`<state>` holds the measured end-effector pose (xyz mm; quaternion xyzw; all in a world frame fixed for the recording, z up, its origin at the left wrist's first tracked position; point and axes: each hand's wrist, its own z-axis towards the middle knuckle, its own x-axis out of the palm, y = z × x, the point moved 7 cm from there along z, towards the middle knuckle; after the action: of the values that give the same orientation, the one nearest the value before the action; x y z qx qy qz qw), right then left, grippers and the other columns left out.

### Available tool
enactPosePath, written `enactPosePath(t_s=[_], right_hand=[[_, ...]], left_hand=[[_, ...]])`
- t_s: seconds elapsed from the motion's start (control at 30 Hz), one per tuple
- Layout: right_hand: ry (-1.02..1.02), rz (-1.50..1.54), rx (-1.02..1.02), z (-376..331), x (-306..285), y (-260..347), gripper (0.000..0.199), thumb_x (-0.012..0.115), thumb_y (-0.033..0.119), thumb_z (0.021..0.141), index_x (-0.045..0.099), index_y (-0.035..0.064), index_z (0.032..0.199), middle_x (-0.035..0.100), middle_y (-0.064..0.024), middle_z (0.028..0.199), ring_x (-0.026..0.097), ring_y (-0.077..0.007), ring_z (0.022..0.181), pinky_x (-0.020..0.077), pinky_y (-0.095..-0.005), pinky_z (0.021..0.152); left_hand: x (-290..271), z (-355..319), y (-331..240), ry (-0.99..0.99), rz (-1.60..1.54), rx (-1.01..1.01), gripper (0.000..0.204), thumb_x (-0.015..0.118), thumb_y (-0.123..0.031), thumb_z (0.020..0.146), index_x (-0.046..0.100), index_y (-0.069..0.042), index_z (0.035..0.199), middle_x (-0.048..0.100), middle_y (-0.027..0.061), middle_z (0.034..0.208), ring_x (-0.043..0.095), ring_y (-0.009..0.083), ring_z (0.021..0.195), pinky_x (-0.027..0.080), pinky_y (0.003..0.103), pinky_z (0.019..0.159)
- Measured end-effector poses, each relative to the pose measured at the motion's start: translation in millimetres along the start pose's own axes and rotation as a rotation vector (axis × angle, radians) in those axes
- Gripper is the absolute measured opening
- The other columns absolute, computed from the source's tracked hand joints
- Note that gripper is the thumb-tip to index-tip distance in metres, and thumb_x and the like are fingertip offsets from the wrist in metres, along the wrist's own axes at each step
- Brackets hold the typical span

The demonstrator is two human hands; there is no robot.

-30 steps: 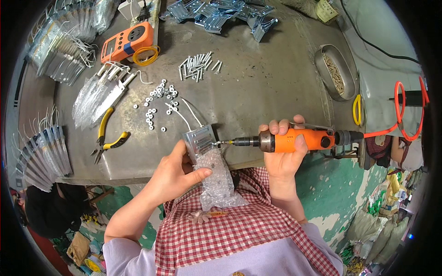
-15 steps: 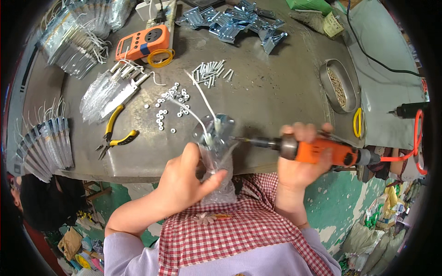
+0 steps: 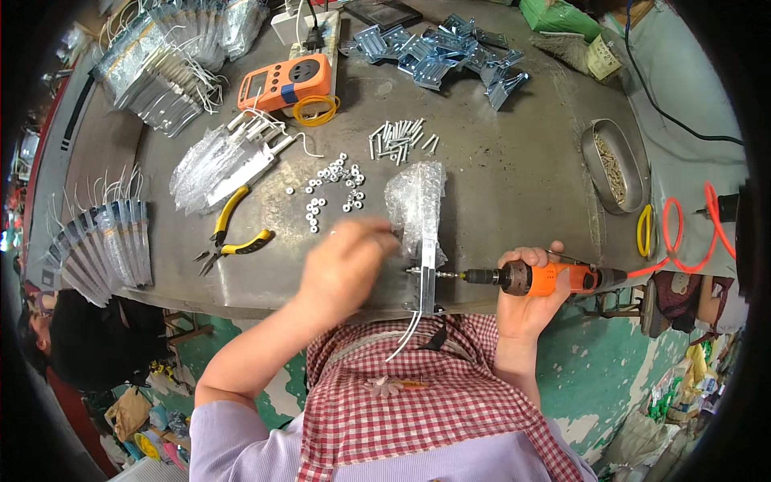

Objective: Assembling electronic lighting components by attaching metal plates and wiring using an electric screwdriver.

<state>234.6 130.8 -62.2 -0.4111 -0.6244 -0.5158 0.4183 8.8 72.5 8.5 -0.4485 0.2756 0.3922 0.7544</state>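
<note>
— Where's our bracket (image 3: 428,269)?
— At the grey bench (image 3: 514,185) edge, six o'clock; our right hand (image 3: 526,293) grip clamps the orange driver (image 3: 546,278).
— Left hand (image 3: 345,265)?
— Blurred; grip unclear, nuts (image 3: 329,189) at eleven.

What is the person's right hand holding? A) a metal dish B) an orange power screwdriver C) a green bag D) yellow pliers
B: the right hand is wrapped around the orange power screwdriver, whose bit points at the metal bracket at the table's front edge, while the yellow pliers lie on the table untouched.
</note>
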Motion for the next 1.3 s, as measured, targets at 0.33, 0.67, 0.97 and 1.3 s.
enactPosePath(t_s=[0.33, 0.67, 0.97, 1.3], right_hand=[[0.018, -0.064, -0.009, 1, 1, 2, 0.043, 0.065, 0.032, 0.080, 0.045, 0.0146, 0.114, 0.052, -0.0027, 0.084, 0.048, -0.0175, 0.087, 0.0370, -0.0389, 0.089], [0.017, -0.048, -0.010, 4, 8, 2, 0.037, 0.064, 0.027, 0.081, 0.047, 0.0125, 0.111, 0.049, -0.0030, 0.082, 0.047, -0.0167, 0.085, 0.0385, -0.0383, 0.089], [0.013, -0.067, 0.020, 5, 6, -6, 0.042, 0.064, 0.034, 0.080, 0.046, 0.0139, 0.112, 0.053, -0.0032, 0.084, 0.049, -0.0186, 0.086, 0.0375, -0.0398, 0.088], [0.007, -0.042, 0.018, 4, 4, -8, 0.043, 0.062, 0.034, 0.082, 0.045, 0.0135, 0.115, 0.053, -0.0035, 0.085, 0.049, -0.0199, 0.087, 0.0375, -0.0412, 0.089]], left_hand=[[-6, 26, 54, 0.128, 0.150, -0.047, 0.013, 0.063, 0.001, 0.073, 0.061, -0.002, 0.085, 0.060, 0.0095, 0.086, 0.058, 0.0286, 0.082, 0.048, 0.036, 0.072], [-15, 18, 42, 0.146, -0.021, -0.104, 0.017, 0.069, 0.004, 0.067, 0.064, -0.003, 0.082, 0.062, 0.0096, 0.086, 0.061, 0.0262, 0.081, 0.049, 0.033, 0.072], [27, -21, 14, 0.158, -0.929, -0.608, 0.009, 0.066, 0.003, 0.076, 0.064, 0.002, 0.085, 0.061, 0.0114, 0.092, 0.058, 0.0192, 0.088, 0.045, 0.029, 0.077], [30, -20, 6, 0.081, -0.836, -0.421, 0.013, 0.068, 0.000, 0.076, 0.062, 0.000, 0.088, 0.060, 0.0080, 0.090, 0.058, 0.0157, 0.083, 0.047, 0.025, 0.072]])
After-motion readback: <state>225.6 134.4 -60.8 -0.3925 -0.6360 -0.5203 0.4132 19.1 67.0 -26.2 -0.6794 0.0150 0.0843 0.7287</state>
